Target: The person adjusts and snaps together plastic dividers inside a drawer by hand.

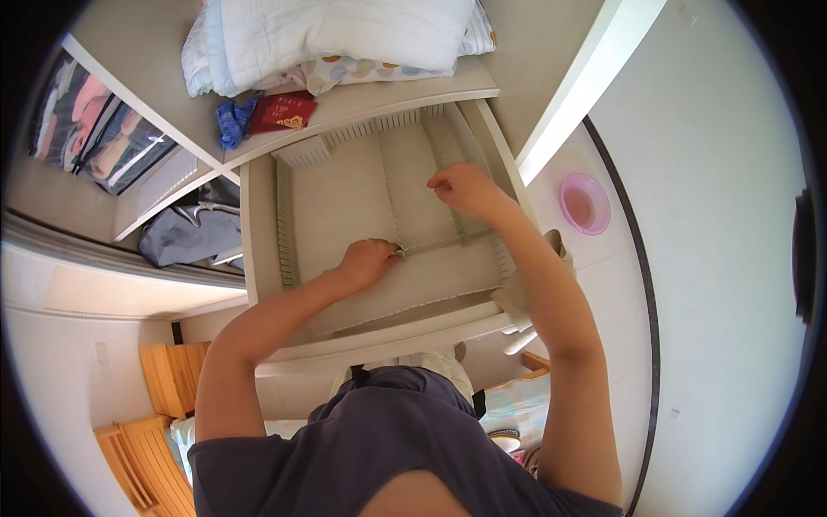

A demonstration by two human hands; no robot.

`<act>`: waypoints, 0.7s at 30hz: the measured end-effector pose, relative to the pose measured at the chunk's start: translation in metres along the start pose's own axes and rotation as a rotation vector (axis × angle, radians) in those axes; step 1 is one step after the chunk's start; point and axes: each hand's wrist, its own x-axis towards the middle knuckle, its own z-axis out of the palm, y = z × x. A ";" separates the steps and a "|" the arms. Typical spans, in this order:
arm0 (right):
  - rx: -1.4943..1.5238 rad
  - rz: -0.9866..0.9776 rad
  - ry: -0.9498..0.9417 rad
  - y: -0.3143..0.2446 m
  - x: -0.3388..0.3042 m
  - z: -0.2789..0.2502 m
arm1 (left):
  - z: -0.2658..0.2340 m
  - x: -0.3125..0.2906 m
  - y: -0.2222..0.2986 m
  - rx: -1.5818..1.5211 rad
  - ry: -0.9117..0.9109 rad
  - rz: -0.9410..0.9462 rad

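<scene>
Pale slotted plastic divider strip (444, 242) spanning open white drawer (345, 207) crosswise: left hand (369, 261) pinches near end, right hand (461, 187) closed at far-right corner.

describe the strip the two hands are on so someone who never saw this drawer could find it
Start at the open white drawer pulled out below the shelf with the folded bedding. Inside it, notched divider strips run front to back; one short divider strip lies crosswise between them. The left hand pinches its left end and the right hand rests just beyond it, and it is the only strip running side to side.
</scene>
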 end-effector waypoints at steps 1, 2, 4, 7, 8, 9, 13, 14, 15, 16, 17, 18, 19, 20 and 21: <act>-0.045 -0.005 0.015 0.004 0.001 0.005 | 0.000 0.000 0.001 0.023 -0.001 -0.012; -0.090 -0.010 0.026 0.002 0.001 0.007 | -0.001 0.000 0.002 0.044 -0.002 -0.027; -0.252 0.100 -0.027 -0.002 -0.001 0.009 | 0.000 0.001 0.004 0.079 0.007 -0.041; -0.407 0.144 -0.158 -0.004 -0.003 0.009 | 0.002 -0.001 0.006 0.118 0.036 -0.033; -0.444 0.143 -0.206 -0.002 -0.003 0.009 | 0.002 0.000 0.007 0.127 0.042 -0.024; -0.453 0.139 -0.213 0.001 -0.003 0.011 | 0.003 0.000 0.007 0.135 0.048 -0.013; -0.445 0.146 -0.278 0.001 -0.004 0.019 | 0.001 -0.003 0.003 0.136 0.038 0.003; -0.436 0.159 -0.301 0.000 -0.005 0.018 | 0.001 -0.001 0.004 0.130 0.036 0.013; -0.449 0.161 -0.258 0.005 -0.004 0.022 | 0.001 0.001 0.004 0.125 0.035 0.022; -0.460 0.163 -0.216 0.014 -0.001 0.030 | 0.001 0.002 0.004 0.125 0.037 0.032; -0.471 0.165 -0.178 0.016 0.000 0.034 | 0.000 0.002 0.004 0.123 0.038 0.038; -0.470 0.171 -0.182 0.019 0.001 0.035 | 0.000 0.001 0.004 0.120 0.038 0.045; -0.469 0.177 -0.187 0.022 0.002 0.037 | -0.001 0.002 0.004 0.118 0.041 0.057; -0.468 0.184 -0.193 0.022 0.003 0.037 | -0.001 0.001 0.003 0.113 0.044 0.069; -0.472 0.182 -0.195 0.022 0.003 0.037 | -0.001 0.001 0.002 0.108 0.047 0.080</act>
